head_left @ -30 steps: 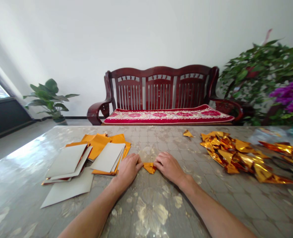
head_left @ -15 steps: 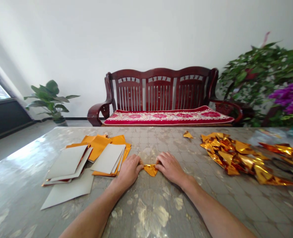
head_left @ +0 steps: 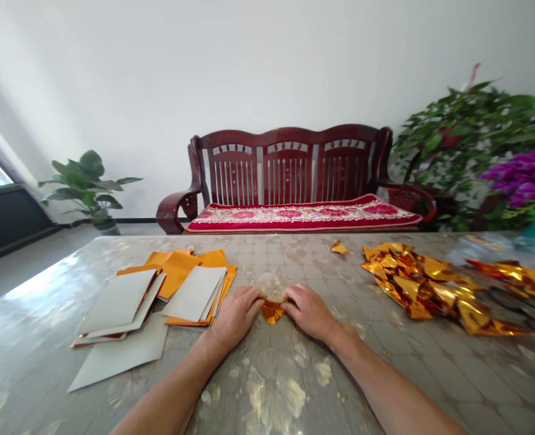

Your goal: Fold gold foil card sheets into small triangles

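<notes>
A small folded piece of gold foil paper lies on the marble-patterned table just in front of me. My left hand pinches its left side and my right hand pinches its right side, fingertips almost meeting over it. Most of the piece is hidden under my fingers. To the left lies a loose stack of flat sheets, some gold side up, some grey side up. To the right is a heap of folded gold foil pieces.
One stray folded gold piece sits near the far table edge. More gold foil and dark cords lie at the far right. Behind the table stand a red wooden bench, a potted plant and flowering plants.
My two hands have drawn closer together over the gold piece, which now looks smaller and more crumpled. The view has shifted slightly.
</notes>
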{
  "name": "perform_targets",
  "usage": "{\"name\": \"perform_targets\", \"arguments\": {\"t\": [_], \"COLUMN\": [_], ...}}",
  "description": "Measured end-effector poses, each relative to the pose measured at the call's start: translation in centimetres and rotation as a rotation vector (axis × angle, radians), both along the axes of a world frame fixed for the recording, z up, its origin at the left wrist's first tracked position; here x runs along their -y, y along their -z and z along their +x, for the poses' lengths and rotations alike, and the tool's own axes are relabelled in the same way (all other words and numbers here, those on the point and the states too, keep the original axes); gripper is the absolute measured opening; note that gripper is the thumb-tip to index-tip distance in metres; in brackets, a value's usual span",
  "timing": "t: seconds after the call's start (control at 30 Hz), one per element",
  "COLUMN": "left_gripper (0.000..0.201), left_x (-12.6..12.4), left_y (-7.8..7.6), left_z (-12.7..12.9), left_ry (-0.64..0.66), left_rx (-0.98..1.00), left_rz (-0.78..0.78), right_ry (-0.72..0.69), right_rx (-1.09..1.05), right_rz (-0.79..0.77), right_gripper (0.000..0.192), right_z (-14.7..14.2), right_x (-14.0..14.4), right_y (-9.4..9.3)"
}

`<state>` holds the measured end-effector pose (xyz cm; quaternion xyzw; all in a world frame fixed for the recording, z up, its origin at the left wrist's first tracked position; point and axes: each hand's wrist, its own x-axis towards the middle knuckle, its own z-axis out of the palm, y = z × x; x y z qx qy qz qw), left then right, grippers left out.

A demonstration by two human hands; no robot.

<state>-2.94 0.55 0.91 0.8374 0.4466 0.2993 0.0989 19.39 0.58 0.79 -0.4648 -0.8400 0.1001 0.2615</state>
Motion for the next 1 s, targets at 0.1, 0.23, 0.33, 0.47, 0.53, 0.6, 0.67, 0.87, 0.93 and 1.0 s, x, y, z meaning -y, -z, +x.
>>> {"name": "perform_targets", "arguments": {"t": [0.1, 0.23, 0.33, 0.47, 0.53, 0.6, 0.67, 0.87, 0.93, 1.0], "left_gripper": [0.022, 0.022, 0.018, 0.017, 0.017, 0.018, 0.019, 0.023, 0.025, 0.025], "left_x": [0.3, 0.6, 0.7, 0.5, 0.4, 0.5, 0.8, 2.3, 2.6, 2.8], "left_y": [-0.3, -0.4, -0.3, -0.1, -0.1, -0.3, -0.7, -1.6, -1.6, -1.7], "left_z": [0.3, 0.6, 0.9, 1.0, 0.9, 0.7, 0.7, 1.3, 1.6, 1.8], "left_ry": [-0.029, -0.057, -0.056, -0.115, -0.136, -0.124, -0.085, 0.004, 0.03, 0.052], "left_rx": [-0.101, -0.03, 0.083, 0.189, 0.208, 0.175, 0.087, -0.154, -0.19, -0.201], "left_rz": [0.033, -0.009, 0.012, 0.208, 0.331, 0.438, 0.519, 0.551, 0.475, 0.411], "right_ry": [-0.025, -0.081, -0.045, 0.157, 0.231, 0.214, 0.155, 0.105, 0.136, 0.161], "right_rx": [0.004, -0.003, -0.075, -0.299, -0.417, -0.499, -0.58, -0.857, -0.851, -0.821], "right_rz": [0.068, 0.212, 0.268, 0.303, 0.211, 0.024, -0.149, -0.405, -0.418, -0.385], "right_gripper": [0.009, 0.011, 0.008, 0.007, 0.008, 0.017, 0.028, 0.038, 0.036, 0.034], "right_z": [-0.3, -0.7, -0.9, -1.2, -1.5, -2.0, -2.7, -4.2, -4.3, -4.2], "right_x": [0.2, 0.4, 0.2, 0.1, 0.2, 0.6, 0.9, 1.5, 1.4, 1.4], "right_y": [-0.2, -0.5, -0.6, -0.6, -0.5, -0.3, -0.1, -0.1, -0.3, -0.4]}}
